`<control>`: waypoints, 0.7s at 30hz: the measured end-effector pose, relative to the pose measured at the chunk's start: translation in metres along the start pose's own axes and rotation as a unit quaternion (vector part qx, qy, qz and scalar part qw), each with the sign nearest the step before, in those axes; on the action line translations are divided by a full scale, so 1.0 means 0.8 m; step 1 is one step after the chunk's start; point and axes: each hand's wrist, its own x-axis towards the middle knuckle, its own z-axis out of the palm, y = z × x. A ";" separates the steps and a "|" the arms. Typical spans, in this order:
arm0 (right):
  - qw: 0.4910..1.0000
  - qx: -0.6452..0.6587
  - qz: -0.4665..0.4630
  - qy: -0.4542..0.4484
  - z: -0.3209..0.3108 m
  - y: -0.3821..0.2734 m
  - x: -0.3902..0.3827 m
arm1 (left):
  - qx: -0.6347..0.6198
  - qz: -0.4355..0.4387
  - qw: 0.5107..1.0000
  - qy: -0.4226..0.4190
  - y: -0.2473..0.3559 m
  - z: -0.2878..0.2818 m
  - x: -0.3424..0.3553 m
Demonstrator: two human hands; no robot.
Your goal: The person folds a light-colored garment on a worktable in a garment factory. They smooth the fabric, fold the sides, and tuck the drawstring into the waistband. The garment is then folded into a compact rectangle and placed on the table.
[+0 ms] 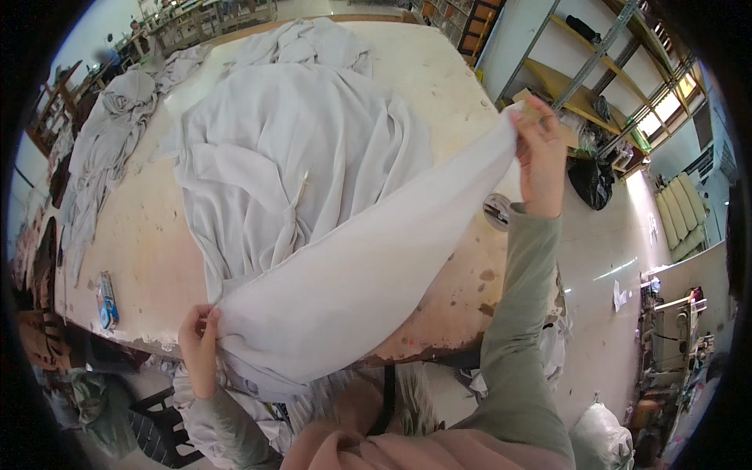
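A long pale grey-white piece of fabric [352,290] is stretched slantwise between my two hands, over the near part of the table. My left hand [200,341] pinches its lower left end by the table's front edge. At the upper right, my right hand [539,149] is raised and grips the other end between thumb and fingers. Behind the stretched piece lies a large heap of the same pale cloth [298,133], loosely folded. On the heap, a gathered strip with a knot [291,215] shows.
The worn wooden table [446,70] fills the middle. A small blue box [107,300] lies at its left, a round object [497,211] at its right edge. More cloth [117,117] drapes over the left side. Metal shelves [587,70] and a black bag [591,184] stand right.
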 end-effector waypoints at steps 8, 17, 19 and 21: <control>0.959 -0.040 0.108 -0.258 0.104 -0.039 -0.095 | -0.152 0.219 0.963 -0.025 0.174 0.085 0.011; 0.920 0.072 0.213 -0.320 0.135 -0.018 -0.134 | -0.299 0.186 0.926 -0.137 0.235 0.122 0.030; 0.905 0.026 0.211 -0.368 0.131 -0.018 -0.128 | -0.316 0.185 0.924 -0.112 0.235 0.113 0.037; 0.893 -0.019 0.178 -0.413 0.128 -0.019 -0.124 | -0.321 0.190 0.925 -0.078 0.238 0.100 0.048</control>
